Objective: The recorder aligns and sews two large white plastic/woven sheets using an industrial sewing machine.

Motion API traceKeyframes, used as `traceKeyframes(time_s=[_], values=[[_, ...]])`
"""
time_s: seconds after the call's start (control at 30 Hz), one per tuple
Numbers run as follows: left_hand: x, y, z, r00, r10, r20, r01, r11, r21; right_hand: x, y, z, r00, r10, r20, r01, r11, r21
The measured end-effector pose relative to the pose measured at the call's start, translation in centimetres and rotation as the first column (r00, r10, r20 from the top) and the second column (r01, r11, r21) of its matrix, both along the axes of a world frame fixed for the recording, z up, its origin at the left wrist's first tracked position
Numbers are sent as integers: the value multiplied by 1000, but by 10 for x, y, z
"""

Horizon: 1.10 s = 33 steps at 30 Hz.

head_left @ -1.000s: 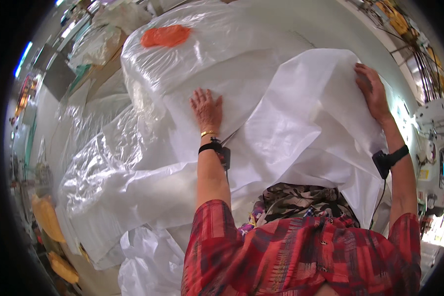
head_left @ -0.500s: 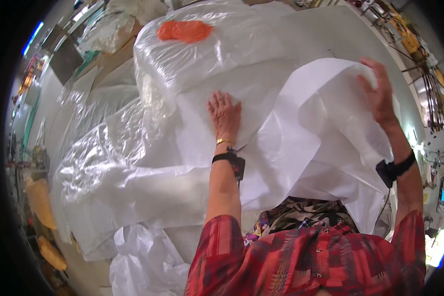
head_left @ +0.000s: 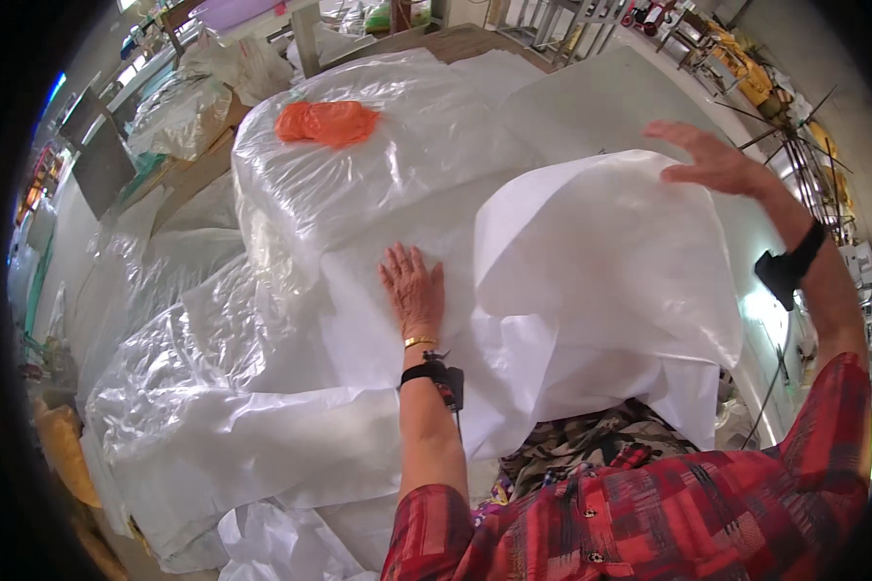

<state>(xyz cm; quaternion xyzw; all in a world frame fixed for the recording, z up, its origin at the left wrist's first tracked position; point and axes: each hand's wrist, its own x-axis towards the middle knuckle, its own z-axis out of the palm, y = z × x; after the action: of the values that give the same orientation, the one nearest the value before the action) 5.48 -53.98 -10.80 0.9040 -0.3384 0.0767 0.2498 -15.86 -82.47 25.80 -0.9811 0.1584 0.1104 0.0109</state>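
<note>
My left hand point(head_left: 414, 295) lies flat, fingers spread, on white sheet material in the middle of the table. Above the far edge of a raised, curled white sheet point(head_left: 601, 252) hovers my right hand point(head_left: 707, 163), its fingers stretched out and apart. Nothing shows in its grip; whether it touches the sheet's edge I cannot tell. The sheet bulges up and folds over itself between my two arms, its near end hanging by my waist. Beyond my left hand rises a large bundle wrapped in clear plastic point(head_left: 358, 194), with a crumpled orange plastic bag point(head_left: 327, 123) on top.
Crinkled clear plastic film point(head_left: 189, 339) spreads over the left side. A white plastic bag point(head_left: 276, 542) hangs at the near edge. Flat grey-white sheeting point(head_left: 601, 107) covers the far right. Thin rods point(head_left: 804, 145) stand at the right, and a lilac basin point(head_left: 233, 12) sits far left.
My right hand has moved left and its fingers now reach over the sheet's far edge. The sheet has curled farther left. My left hand stays flat while the whole view has shifted.
</note>
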Motion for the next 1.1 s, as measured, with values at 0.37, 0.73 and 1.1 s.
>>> traceKeyframes(time_s=[0.37,0.73,1.1], values=[[6,-5,9,999,-4,-42,2,1000,-31,-5,31,174,922,-225,-316,295,936,194],[-3,6,3,997,31,69,-32,999,4,-301,136,27,164,-175,-971,474,877,-78],[8,3,-3,990,5,140,-17,996,84,-406,228,80,-269,-115,-956,938,193,-288]])
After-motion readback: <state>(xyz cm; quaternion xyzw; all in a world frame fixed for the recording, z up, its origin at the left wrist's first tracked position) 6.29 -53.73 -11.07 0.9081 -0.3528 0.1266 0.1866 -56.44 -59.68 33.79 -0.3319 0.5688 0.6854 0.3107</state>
